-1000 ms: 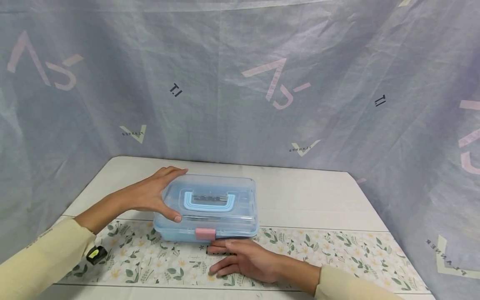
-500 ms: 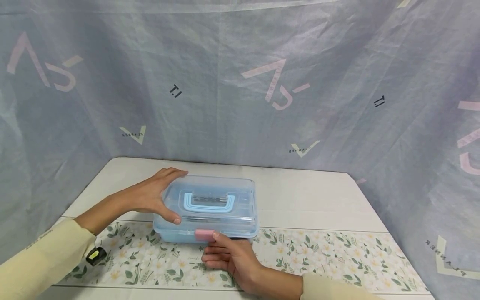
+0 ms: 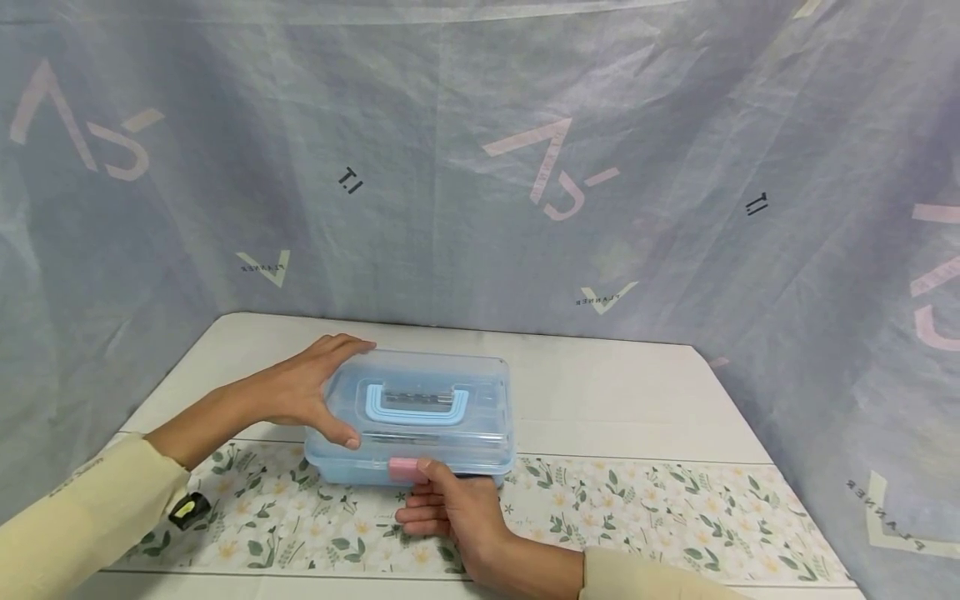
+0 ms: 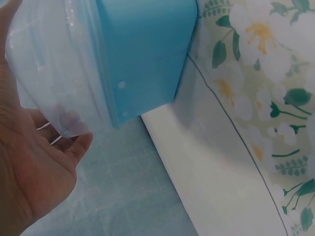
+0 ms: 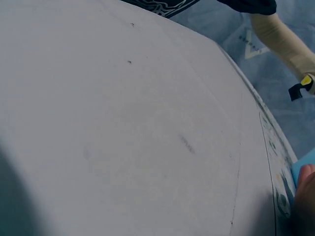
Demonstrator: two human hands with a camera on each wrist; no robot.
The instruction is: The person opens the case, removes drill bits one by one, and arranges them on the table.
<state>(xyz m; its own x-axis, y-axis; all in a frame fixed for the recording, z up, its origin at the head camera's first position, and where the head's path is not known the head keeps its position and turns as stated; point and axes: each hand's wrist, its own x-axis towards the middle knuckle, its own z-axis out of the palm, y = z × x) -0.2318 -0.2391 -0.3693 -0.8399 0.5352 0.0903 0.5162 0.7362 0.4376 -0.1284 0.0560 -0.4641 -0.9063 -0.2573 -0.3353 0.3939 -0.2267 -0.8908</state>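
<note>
A light blue storage box (image 3: 480, 417) with a clear lid, a blue carry handle (image 3: 416, 419) and a pink latch (image 3: 402, 469) sits on the table, lid down. My left hand (image 3: 296, 393) grips its left end, thumb over the front of the lid and fingers at the back edge. In the left wrist view those fingertips curl round the clear lid (image 4: 49, 73). At the front, my right hand (image 3: 474, 515) has its thumb on the latch's right end and its fingers curled below. Dark slim items show through the lid. The right wrist view catches only a corner of the box (image 5: 306, 160).
A floral strip (image 3: 637, 517) crosses the white table (image 3: 600, 400). Printed grey cloth (image 3: 450, 208) hangs behind and at both sides. A black object with a yellow patch (image 3: 189, 510) shows by the left sleeve.
My right hand has moved slightly left and turned, its thumb rising from below the box's front edge onto the pink latch. The left hand and the box have stayed in place.
</note>
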